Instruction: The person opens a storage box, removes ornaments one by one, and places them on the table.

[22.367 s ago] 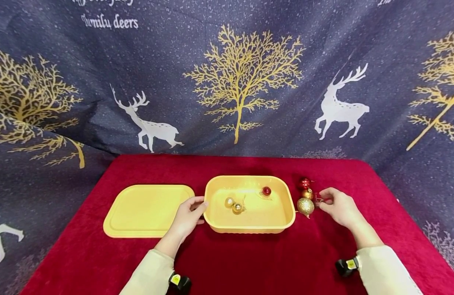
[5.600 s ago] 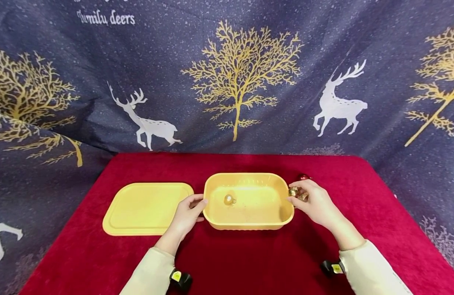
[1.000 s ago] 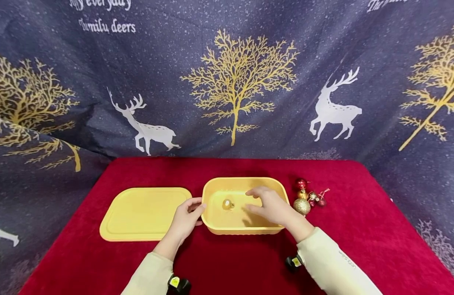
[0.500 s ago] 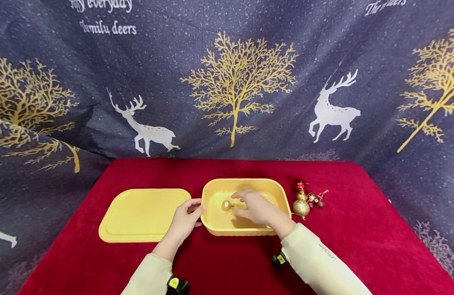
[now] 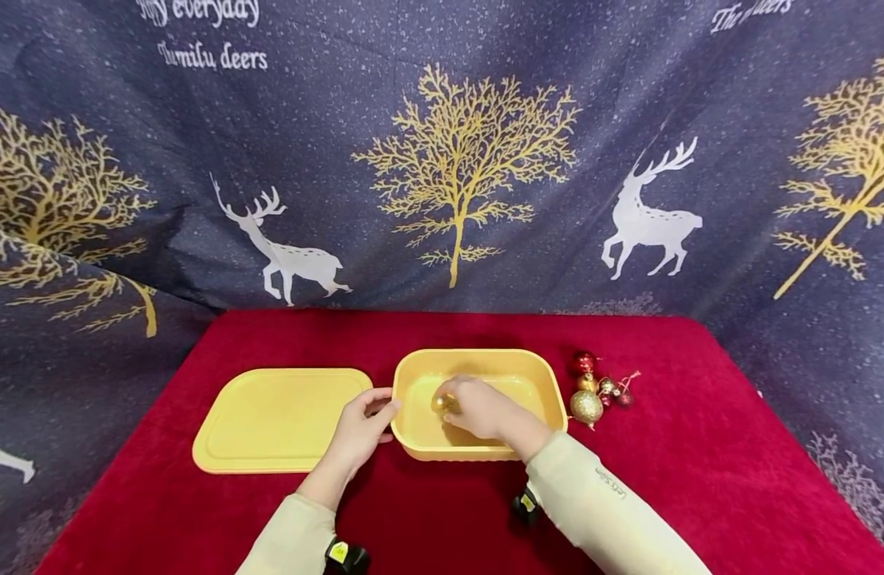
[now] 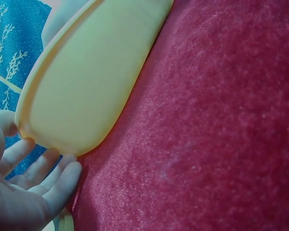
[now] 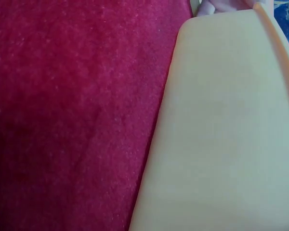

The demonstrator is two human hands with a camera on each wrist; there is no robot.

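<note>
A yellow plastic box [image 5: 485, 452] stands in the middle of the red cloth. At its left end my left hand [image 5: 362, 419] holds it, with the thumb at the rim and the fingers [image 6: 62, 185] against the outer wall. My right hand [image 5: 477, 409] reaches down inside the box and pinches a shiny gold Christmas bauble [image 5: 440, 402], partly covered by the fingers. The right wrist view shows the box's long outer wall [image 7: 221, 120], which hides the right hand there.
Left of the box lies a flat yellow lid [image 5: 279, 419]. Several baubles are clustered to the right, among them a red bauble [image 5: 584, 362] and a larger glittery gold bauble [image 5: 586, 407]. A dark blue cloth [image 5: 442, 160] with deer and trees hangs behind the table.
Over the last second my right hand has moved left inside the box and closed on the gold bauble. Earlier it placed other baubles at the right. The left hand stays at the box.
</note>
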